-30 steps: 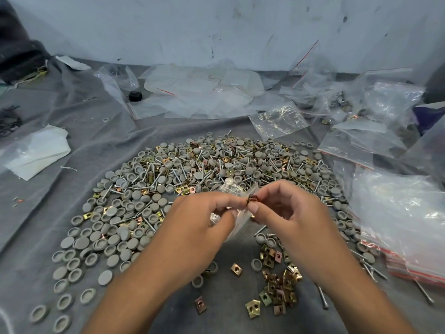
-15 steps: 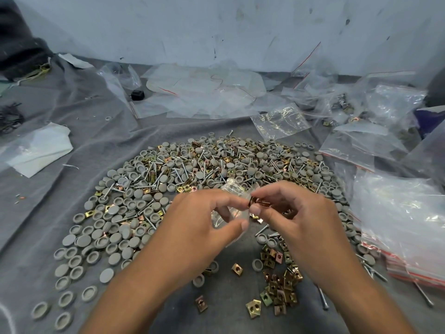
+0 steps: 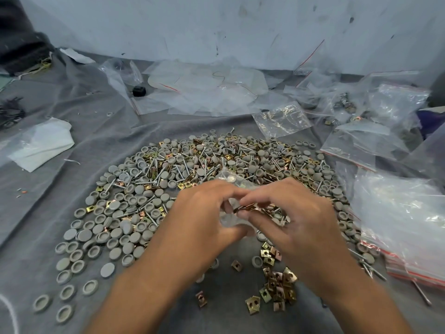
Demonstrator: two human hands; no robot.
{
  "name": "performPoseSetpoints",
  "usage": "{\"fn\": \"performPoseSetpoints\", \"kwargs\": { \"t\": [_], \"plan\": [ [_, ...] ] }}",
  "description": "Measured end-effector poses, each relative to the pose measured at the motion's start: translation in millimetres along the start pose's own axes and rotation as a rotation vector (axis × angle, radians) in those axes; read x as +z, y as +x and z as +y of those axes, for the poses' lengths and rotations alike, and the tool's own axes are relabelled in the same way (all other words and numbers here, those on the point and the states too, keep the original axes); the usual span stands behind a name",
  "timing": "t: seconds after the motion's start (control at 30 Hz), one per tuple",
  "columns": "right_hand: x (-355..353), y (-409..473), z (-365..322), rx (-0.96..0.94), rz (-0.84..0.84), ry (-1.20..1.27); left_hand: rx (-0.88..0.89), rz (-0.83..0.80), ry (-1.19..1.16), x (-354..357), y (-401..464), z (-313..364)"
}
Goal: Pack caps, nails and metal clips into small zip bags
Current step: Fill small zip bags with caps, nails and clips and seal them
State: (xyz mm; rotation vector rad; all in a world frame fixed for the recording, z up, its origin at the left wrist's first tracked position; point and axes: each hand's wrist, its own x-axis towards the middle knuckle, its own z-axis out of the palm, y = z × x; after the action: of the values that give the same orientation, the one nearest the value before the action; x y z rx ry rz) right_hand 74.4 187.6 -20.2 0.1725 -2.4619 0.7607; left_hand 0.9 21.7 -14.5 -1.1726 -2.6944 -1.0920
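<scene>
A wide heap of grey round caps (image 3: 125, 213), silver nails (image 3: 183, 162) and brass-coloured metal clips (image 3: 277, 285) covers the grey cloth (image 3: 60, 141). Above its near edge my left hand (image 3: 204, 225) holds a small clear zip bag (image 3: 228, 179), whose top sticks up between both hands. My right hand (image 3: 296, 218) pinches a few metal clips (image 3: 250, 208) at the bag's mouth, thumb and fingers curled round them. Most of the bag is hidden behind my fingers.
Empty zip bags with red strips lie in a stack at the right (image 3: 409, 237) and scattered along the back (image 3: 281, 119). White sheets (image 3: 41, 145) lie at the left. A small black object (image 3: 139, 90) sits near the wall.
Both hands have drifted slightly lower and closer together. The clips in my right hand have moved against the bag's mouth.
</scene>
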Motion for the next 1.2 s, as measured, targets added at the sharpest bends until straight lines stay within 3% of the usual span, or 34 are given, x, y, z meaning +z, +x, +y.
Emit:
{"fn": "performPoseSetpoints", "kwargs": {
  "t": [0.2, 0.53, 0.77, 1.07, 1.2],
  "plan": [
    [2.2, -1.6, 6.3, -0.034, 0.060, -0.246, -0.008, 0.105, 0.032, -2.2, -2.3, -0.5],
    [4.9, -0.7, 1.1, -0.005, 0.122, -0.232, 0.039, 0.196, 0.005, -3.9, -4.6, 1.2],
    [7.0, 1.1, -3.7, 0.107, 0.095, -0.146, -0.003, 0.179, -0.023, 0.0, -3.4, 2.6],
    [-0.2, 3.1, -2.6, 0.253, 0.046, 0.277, -0.082, 0.213, -0.035, 4.0, -0.3, 1.3],
    [-6.9, -0.3, 2.2, 0.198, -0.056, 0.185, -0.102, 0.260, -0.061, 0.3, -0.1, 0.0]
  ]
}}
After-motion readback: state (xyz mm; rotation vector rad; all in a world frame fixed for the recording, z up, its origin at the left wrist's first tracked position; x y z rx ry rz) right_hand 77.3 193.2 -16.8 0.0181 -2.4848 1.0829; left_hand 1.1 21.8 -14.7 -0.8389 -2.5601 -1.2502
